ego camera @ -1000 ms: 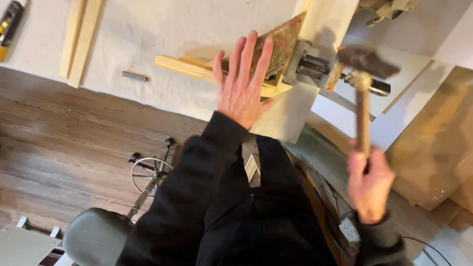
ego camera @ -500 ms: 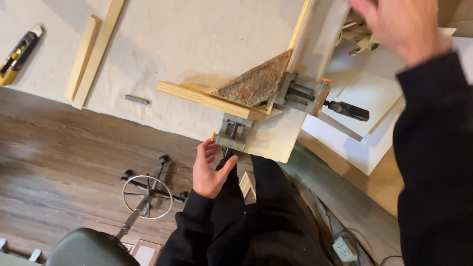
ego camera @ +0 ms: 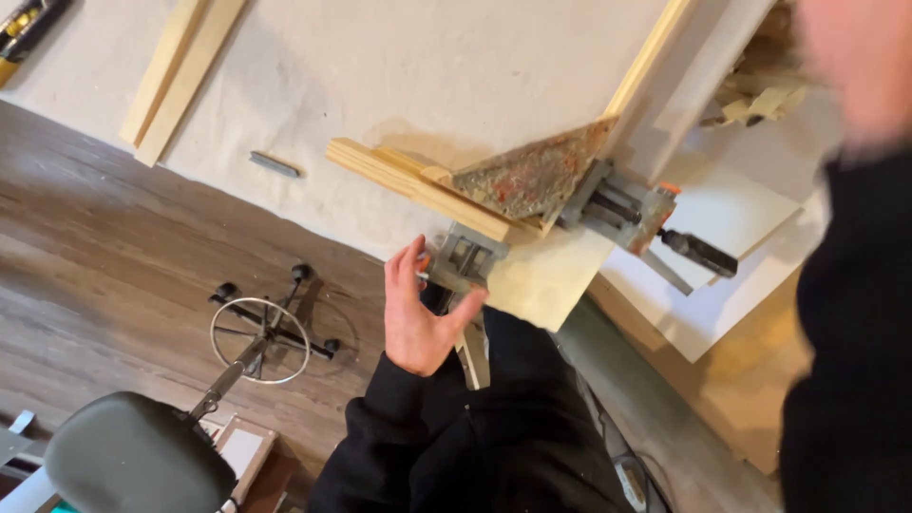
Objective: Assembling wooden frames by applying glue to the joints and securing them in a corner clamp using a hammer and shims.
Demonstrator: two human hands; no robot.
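Observation:
A grey corner clamp (ego camera: 613, 201) holds two pale wooden strips (ego camera: 418, 182) at a right angle on the cloth-covered table (ego camera: 380, 66). A speckled triangular block (ego camera: 532, 173) lies in the corner. My left hand (ego camera: 418, 318), palm up and fingers apart, touches the clamp's near jaw (ego camera: 465, 261) at the table edge, beside a small orange part. My right hand (ego camera: 850, 66) is a blur at the top right, raised close to the camera. Whether it holds anything is hidden. Its black sleeve (ego camera: 845, 332) fills the right side.
Two loose wooden strips (ego camera: 176, 81) and a small grey metal bar (ego camera: 274, 164) lie on the cloth at left. A yellow-black tool (ego camera: 24, 24) sits in the top left corner. White boards (ego camera: 731, 223) stack at right. A stool (ego camera: 133, 465) stands on the wooden floor below.
My left hand dropped from above the clamp to its near jaw at the table edge. My right hand, which held a hammer, rose to the top right and blurred; the hammer is out of sight.

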